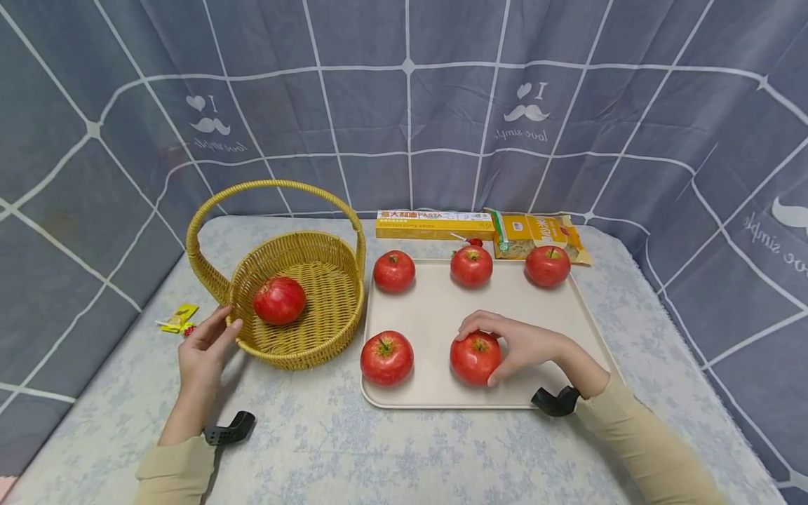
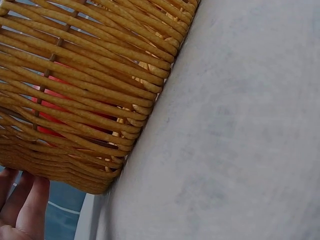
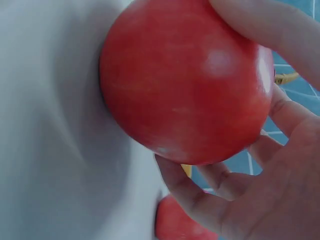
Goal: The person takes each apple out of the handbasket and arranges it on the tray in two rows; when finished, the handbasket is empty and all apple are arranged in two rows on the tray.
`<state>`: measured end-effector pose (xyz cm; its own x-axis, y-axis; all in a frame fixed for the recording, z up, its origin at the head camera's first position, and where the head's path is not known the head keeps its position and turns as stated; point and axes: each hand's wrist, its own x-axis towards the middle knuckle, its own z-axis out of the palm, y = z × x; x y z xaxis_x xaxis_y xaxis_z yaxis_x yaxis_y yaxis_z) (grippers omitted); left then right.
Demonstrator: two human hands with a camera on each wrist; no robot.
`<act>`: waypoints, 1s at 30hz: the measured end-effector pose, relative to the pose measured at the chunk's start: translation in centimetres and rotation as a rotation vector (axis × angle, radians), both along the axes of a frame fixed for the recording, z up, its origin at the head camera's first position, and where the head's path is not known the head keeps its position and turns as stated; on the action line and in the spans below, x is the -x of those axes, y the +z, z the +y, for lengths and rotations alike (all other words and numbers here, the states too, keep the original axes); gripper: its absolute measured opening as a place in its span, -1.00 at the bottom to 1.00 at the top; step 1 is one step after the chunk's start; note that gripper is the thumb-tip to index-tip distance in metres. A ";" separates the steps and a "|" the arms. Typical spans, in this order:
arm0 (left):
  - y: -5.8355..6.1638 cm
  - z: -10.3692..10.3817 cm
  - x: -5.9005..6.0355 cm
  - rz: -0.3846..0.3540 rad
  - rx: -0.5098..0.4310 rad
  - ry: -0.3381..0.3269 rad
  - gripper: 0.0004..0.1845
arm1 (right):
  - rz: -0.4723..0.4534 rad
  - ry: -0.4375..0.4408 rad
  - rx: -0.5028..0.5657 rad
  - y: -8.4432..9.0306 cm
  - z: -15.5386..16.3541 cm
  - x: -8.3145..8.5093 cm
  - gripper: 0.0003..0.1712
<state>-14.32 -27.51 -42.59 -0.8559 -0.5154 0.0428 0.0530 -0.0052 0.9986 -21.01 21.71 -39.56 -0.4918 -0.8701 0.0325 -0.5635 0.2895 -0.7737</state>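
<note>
My right hand (image 1: 519, 342) holds a red apple (image 1: 475, 359) at the front middle of the cream tray (image 1: 429, 305), with fingers curled behind it and the thumb in front. In the right wrist view the apple (image 3: 185, 85) sits between thumb and fingers, close to the pale surface. My left hand (image 1: 205, 347) grips the left side of the yellow wicker basket (image 1: 328, 337) near the foot of its handle. Fingers (image 2: 32, 205) show at the basket's rim in the left wrist view. One apple (image 1: 280, 300) lies inside the basket.
More apples stand on the tray: one at front left (image 1: 387, 358), others along the back edge (image 1: 471, 266). Behind are a yellow pasta box (image 1: 435, 225), a food packet (image 1: 536, 235) and a red lollipop (image 1: 473, 242). Yellow-wrapped candy (image 1: 179, 319) lies left of the basket.
</note>
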 end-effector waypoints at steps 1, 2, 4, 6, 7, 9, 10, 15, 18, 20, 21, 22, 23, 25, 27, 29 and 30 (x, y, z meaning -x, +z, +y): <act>0.0 0.0 0.0 0.001 -0.003 -0.001 -0.58 | 0.000 0.000 -0.011 0.0 -0.1 -0.1 -0.27; 0.0 0.0 -0.1 0.001 -0.003 0.001 -0.58 | 0.002 -0.002 -0.027 0.1 -0.2 -0.1 -0.26; 0.0 0.0 -0.1 0.002 0.000 0.000 -0.58 | 0.009 -0.002 -0.066 0.4 -0.5 -0.2 -0.26; -0.1 0.0 0.0 0.003 0.000 0.000 -0.57 | 0.012 0.005 -0.119 0.9 -0.9 -0.1 -0.25; -0.1 0.0 0.0 0.003 0.001 0.000 -0.57 | 0.016 0.011 -0.151 1.2 -1.1 -0.1 -0.25; -0.1 0.0 0.0 0.001 0.006 -0.001 -0.57 | 0.001 0.021 -0.220 2.1 -1.6 0.2 -0.26; -0.1 0.0 0.0 0.001 0.004 -0.001 -0.56 | -0.011 0.031 -0.251 2.6 -1.8 0.4 -0.26; 0.0 0.0 0.0 -0.003 0.013 -0.003 -0.56 | -0.058 0.047 -0.344 6.7 -3.9 1.5 -0.24; 0.0 0.0 -0.1 -0.004 0.016 -0.008 -0.56 | 0.005 0.058 -0.303 9.6 -6.1 2.3 -0.24; 0.1 0.0 -0.1 -0.004 0.018 -0.007 -0.56 | 0.053 0.073 -0.230 11.3 -8.0 2.9 -0.27; 0.1 0.0 -0.1 -0.006 0.017 -0.006 -0.56 | 0.067 0.085 -0.187 12.1 -9.0 3.2 -0.29; 0.1 0.0 -0.1 -0.007 0.018 -0.003 -0.57 | 0.073 0.097 -0.145 12.8 -10.1 3.5 -0.32; 0.1 0.0 0.0 -0.008 0.019 0.000 -0.57 | 0.072 0.112 -0.098 13.4 -11.2 3.7 -0.34; 0.2 0.0 -0.1 -0.013 0.029 0.006 -0.57 | 0.059 0.144 -0.015 14.3 -13.6 4.0 -0.38; 0.1 0.0 -0.1 -0.012 0.029 0.003 -0.57 | 0.049 0.168 0.048 14.8 -16.0 4.2 -0.41; 0.1 0.0 -0.1 -0.009 0.035 -0.002 -0.57 | 0.041 0.178 0.086 14.9 -18.4 4.4 -0.42; 0.1 -0.1 -0.1 -0.011 0.039 -0.004 -0.57 | 0.046 0.178 0.092 14.7 -19.6 4.5 -0.42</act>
